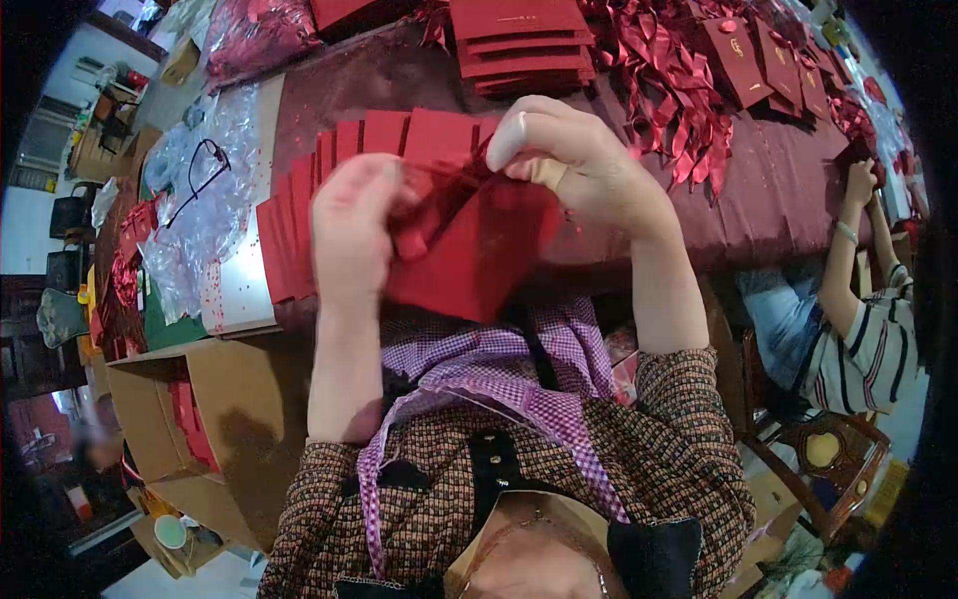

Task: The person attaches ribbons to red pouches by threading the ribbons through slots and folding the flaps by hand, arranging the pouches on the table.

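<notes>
My left hand is curled closed, blurred by motion, on one end of a dark red ribbon. The fingers of my right hand pinch the same ribbon higher up, and a pale cover shows on one fingertip. Below the ribbon, a red paper piece, like a card or small bag, hangs at the table's front edge, smeared by motion. Behind my hands, a fanned row of red paper pieces lies on the table. Which fingers touch the paper is hidden.
Stacked red packets and a heap of red ribbons lie at the back of the cloth-covered table. Glasses rest on clear plastic at left. A cardboard box stands below. A person in a striped shirt works at right.
</notes>
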Demonstrator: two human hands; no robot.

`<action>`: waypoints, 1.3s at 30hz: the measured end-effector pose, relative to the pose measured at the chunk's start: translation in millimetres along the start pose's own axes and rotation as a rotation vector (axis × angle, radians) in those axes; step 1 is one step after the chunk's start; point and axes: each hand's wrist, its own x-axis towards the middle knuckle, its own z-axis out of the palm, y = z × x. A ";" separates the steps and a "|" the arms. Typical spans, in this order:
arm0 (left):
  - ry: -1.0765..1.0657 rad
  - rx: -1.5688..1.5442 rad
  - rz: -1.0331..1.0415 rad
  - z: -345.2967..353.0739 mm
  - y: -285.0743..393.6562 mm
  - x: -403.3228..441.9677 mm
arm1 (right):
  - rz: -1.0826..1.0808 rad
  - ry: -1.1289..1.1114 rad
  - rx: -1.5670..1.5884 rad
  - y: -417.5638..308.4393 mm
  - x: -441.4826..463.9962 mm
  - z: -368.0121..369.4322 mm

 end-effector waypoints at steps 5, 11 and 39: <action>0.119 0.142 0.168 -22.8 -4.3 18.5 | 0.086 0.057 0.013 5.5 -4.1 -1.8; 0.176 0.335 0.264 -25.8 -4.9 19.1 | 0.081 0.014 -0.103 6.1 1.7 0.7; -0.086 0.844 0.210 -14.8 6.4 1.9 | 0.191 -0.142 -0.373 38.3 -74.0 -40.1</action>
